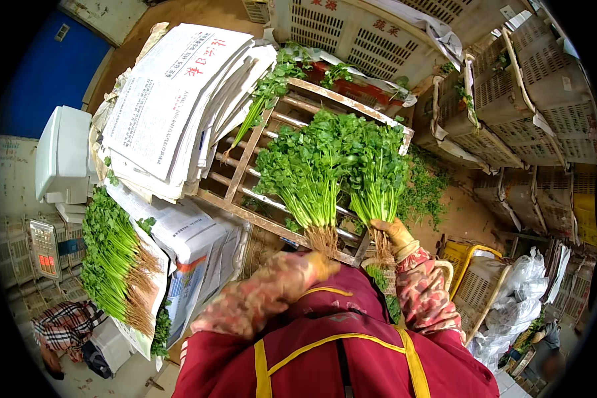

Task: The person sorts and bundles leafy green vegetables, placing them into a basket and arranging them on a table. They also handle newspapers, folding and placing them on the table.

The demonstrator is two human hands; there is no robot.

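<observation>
Two leafy bunches of coriander with brown roots lie on a slatted metal rack (249,162) before me, leaves pointing away. My right hand (395,237), in a yellowish glove, is closed round the stem base of the right coriander bunch (377,174). Next to the roots of the left coriander bunch (308,169) is my left hand (320,266), smeared by motion; its fingers cannot be made out. Both forearms wear camouflage-patterned sleeves. A few loose coriander stems (259,106) rest at the rack's far left corner.
Left of the rack rises a tall stack of newspapers (172,99). More coriander (116,265) lies on paper beside a digital scale (45,249). Plastic crates (511,93) stand at the back and right. Plastic bags (514,312) hang at lower right. Another person (69,325) is at far left.
</observation>
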